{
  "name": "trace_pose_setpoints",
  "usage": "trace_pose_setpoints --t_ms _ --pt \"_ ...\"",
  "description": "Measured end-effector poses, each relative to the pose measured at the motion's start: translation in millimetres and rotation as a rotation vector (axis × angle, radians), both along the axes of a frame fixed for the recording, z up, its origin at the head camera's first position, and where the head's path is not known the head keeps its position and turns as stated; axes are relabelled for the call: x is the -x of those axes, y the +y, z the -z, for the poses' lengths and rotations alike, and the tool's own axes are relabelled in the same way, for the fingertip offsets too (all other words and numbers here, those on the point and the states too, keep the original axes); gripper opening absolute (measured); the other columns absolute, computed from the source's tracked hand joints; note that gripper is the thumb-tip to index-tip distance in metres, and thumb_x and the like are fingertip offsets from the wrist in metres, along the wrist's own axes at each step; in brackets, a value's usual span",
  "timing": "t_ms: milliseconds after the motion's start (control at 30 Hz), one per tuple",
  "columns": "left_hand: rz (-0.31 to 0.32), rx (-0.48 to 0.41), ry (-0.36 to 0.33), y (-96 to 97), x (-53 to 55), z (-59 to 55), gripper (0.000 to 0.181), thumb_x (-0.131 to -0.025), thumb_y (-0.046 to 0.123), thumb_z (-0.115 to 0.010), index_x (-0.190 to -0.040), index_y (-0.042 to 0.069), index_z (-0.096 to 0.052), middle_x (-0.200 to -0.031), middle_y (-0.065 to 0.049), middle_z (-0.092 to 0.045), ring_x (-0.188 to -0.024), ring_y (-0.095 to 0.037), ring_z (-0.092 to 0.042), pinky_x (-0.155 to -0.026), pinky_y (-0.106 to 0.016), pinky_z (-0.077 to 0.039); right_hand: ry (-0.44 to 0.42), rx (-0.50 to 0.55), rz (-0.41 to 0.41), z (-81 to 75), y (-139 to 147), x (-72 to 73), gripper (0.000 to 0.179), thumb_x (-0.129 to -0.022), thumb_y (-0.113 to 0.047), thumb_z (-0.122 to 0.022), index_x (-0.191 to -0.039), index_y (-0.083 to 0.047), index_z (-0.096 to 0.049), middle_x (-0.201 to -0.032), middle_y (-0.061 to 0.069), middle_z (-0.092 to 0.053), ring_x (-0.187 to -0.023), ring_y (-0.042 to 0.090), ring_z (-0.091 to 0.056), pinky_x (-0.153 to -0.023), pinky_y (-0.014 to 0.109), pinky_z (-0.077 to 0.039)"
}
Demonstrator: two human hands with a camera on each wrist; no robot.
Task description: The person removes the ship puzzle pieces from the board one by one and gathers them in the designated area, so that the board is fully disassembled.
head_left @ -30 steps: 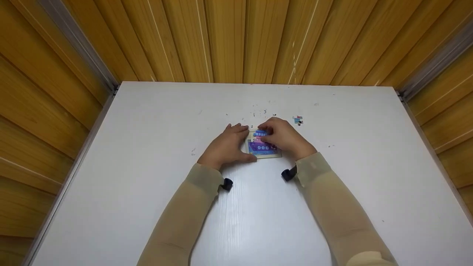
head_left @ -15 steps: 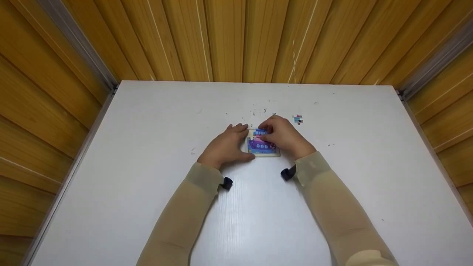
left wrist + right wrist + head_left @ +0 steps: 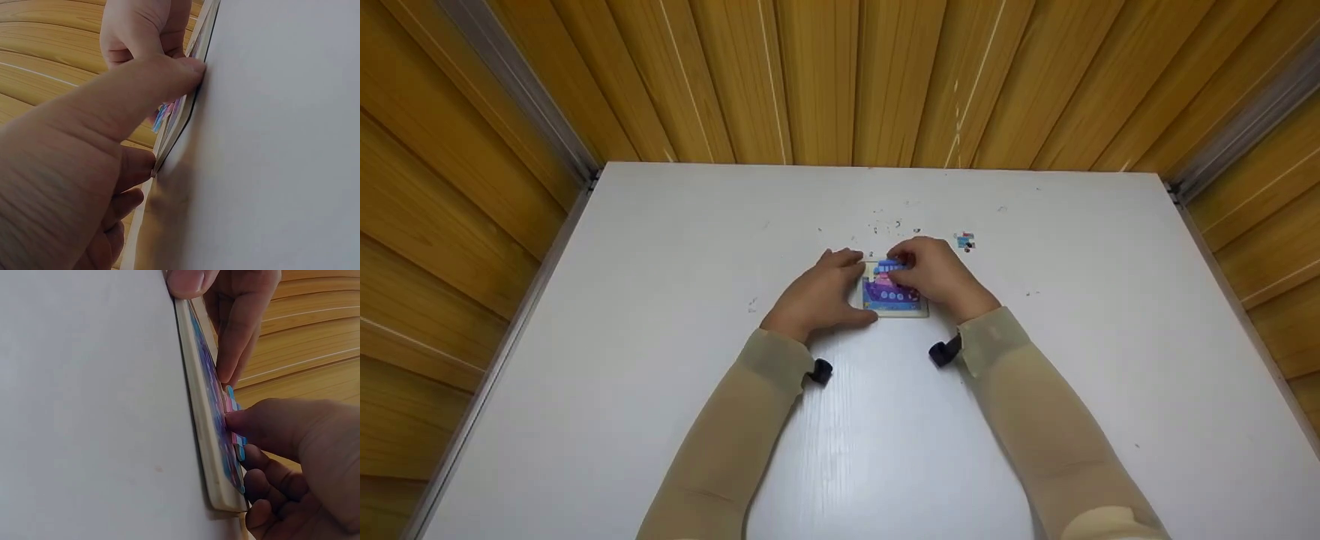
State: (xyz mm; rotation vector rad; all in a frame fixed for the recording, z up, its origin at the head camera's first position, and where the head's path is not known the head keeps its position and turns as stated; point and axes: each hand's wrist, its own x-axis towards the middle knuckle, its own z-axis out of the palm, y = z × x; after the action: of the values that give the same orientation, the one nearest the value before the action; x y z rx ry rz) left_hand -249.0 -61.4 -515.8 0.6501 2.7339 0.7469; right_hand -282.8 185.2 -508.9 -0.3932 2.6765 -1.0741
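Note:
A small jigsaw puzzle board with a cream frame and a purple ship picture lies between my hands. My left hand holds its left side, the thumb on the near edge and the fingers at the far left corner. My right hand pinches a blue and pink puzzle piece between thumb and fingers. In the right wrist view, this piece stands a little proud of the picture. The upper left of the board shows bare cream backing. My right fingers hide the board's upper right.
Another puzzle piece cluster, blue and red, lies on the white table beyond my right hand. Small dark marks dot the tabletop. Wood-look panels stand behind the far edge and along both sides.
The board has straightened slightly under my hands. My right hand keeps its pinch on the puzzle piece with only tiny shifts, and my left hand stays at the board's left side.

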Motion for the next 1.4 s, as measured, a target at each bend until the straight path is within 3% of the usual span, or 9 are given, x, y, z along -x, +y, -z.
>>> trace_pose_setpoints --t_ms 333,633,800,1100,1400 --pt "-0.017 -0.004 0.009 -1.2 -1.6 0.1 0.097 -0.088 0.053 -0.094 -0.168 0.013 -0.056 -0.179 -0.005 -0.046 -0.175 -0.043 -0.028 -0.143 -0.048 -0.032 0.011 0.028 0.069 1.5 1 0.8 0.035 -0.102 -0.019 -0.082 -0.133 -0.004 -0.078 -0.123 0.015 -0.076 -0.111 0.030 -0.067 -0.105 0.050 -0.060" --pt "-0.025 -0.003 -0.033 7.7 -1.9 5.7 0.098 -0.087 0.054 -0.094 -0.169 0.015 -0.056 -0.182 -0.002 -0.043 -0.177 -0.040 -0.025 -0.143 -0.049 -0.030 0.006 0.070 0.134 -2.5 19 0.9 0.034 -0.103 -0.020 -0.085 -0.134 -0.007 -0.078 -0.126 0.014 -0.076 -0.115 0.030 -0.069 -0.104 0.045 -0.060" --pt "-0.022 0.001 -0.028 12.0 -2.2 7.6 0.097 -0.088 0.053 -0.094 -0.168 0.014 -0.057 -0.181 -0.004 -0.043 -0.177 -0.041 -0.025 -0.144 -0.048 -0.030 -0.012 0.080 0.161 -8.1 39 -1.3 0.035 -0.103 -0.018 -0.083 -0.136 -0.007 -0.077 -0.128 0.014 -0.075 -0.115 0.028 -0.067 -0.101 0.037 -0.060" --pt "-0.021 -0.021 -0.036 16.8 -2.3 6.8 0.094 -0.088 0.048 -0.094 -0.167 0.014 -0.058 -0.181 -0.003 -0.043 -0.177 -0.038 -0.024 -0.144 -0.046 -0.029 0.070 0.063 0.227 -18.1 91 -4.5 0.037 -0.102 -0.016 -0.084 -0.134 0.000 -0.077 -0.127 0.021 -0.075 -0.112 0.028 -0.066 -0.089 0.013 -0.051" --pt "-0.009 0.010 -0.030 15.1 -0.8 6.3 0.093 -0.090 0.052 -0.092 -0.168 0.015 -0.057 -0.181 -0.001 -0.043 -0.177 -0.036 -0.027 -0.144 -0.045 -0.029 0.091 0.079 0.342 -14.2 131 -0.9 0.038 -0.103 -0.016 -0.083 -0.137 0.000 -0.078 -0.130 0.021 -0.076 -0.111 0.025 -0.065 -0.082 0.008 -0.050"
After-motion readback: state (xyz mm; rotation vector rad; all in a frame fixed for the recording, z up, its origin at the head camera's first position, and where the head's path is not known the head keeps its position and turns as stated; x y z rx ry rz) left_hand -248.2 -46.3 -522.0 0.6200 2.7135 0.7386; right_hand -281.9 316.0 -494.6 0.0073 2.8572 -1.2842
